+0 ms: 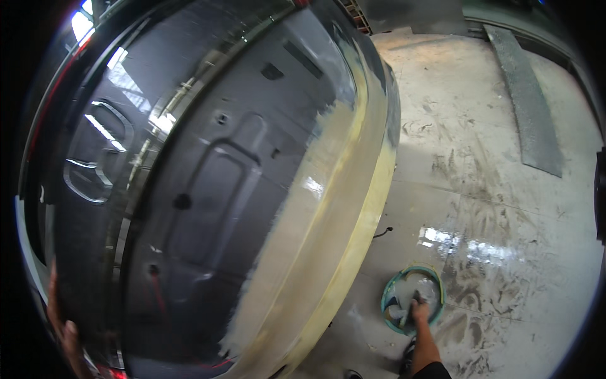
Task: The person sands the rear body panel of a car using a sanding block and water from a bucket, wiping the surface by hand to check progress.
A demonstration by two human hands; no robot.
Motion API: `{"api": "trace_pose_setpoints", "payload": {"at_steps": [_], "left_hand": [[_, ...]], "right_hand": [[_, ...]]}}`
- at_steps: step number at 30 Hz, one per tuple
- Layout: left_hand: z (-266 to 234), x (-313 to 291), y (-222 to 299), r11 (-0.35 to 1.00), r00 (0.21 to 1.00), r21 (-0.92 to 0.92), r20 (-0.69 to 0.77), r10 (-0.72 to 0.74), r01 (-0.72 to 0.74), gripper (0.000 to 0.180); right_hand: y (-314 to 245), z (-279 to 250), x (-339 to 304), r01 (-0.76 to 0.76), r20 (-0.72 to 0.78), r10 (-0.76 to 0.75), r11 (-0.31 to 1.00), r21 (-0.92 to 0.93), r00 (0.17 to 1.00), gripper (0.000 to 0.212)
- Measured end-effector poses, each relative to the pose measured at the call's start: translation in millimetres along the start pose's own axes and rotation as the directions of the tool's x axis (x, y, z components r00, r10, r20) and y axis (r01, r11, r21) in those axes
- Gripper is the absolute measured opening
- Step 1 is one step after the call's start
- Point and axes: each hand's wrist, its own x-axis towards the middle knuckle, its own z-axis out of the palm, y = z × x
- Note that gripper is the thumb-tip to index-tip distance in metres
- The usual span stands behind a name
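The dark rear panel of a car (208, 208) fills the left and middle of the view. A wide band of smoothed beige-yellow filler (309, 227) covers its right part down to the curved lower edge. My left hand (67, 331) rests at the car's edge at lower left, thumb and fingers apart, holding nothing that I can see. My right hand (419, 310) reaches down into a round green-rimmed bucket (386, 323) on the floor. Its fingers are closed around something small and dark, too unclear to name. Cloudy liquid and a dark piece show inside the bucket.
A wet concrete floor (467, 202) with dark smears lies right of the car. A long grey strip (527, 107) lies on it farther off. A short dark cable end (383, 232) sticks out beneath the car's edge. My shoe (409, 354) stands just below the bucket.
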Motion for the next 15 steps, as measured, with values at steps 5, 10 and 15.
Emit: {"api": "trace_pose_setpoints", "payload": {"at_steps": [5,10,15], "left_hand": [[8,44,20,0.891,0.983,-0.421,-0.005,0.183,-0.168,0.081],[20,73,20,0.767,0.915,-0.51,-0.117,0.386,-0.389,0.07],[4,63,15,0.74,0.898,-0.511,-0.22,0.38,-0.438,0.064]], "right_hand": [[-247,-48,-179,0.335,-0.076,-0.351,0.774,0.538,0.933,0.052],[-434,-97,-290,0.633,-0.391,-0.498,0.602,0.486,0.774,0.054],[-475,-67,-309,0.558,-0.472,-0.376,0.758,0.338,0.797,0.054]]}}
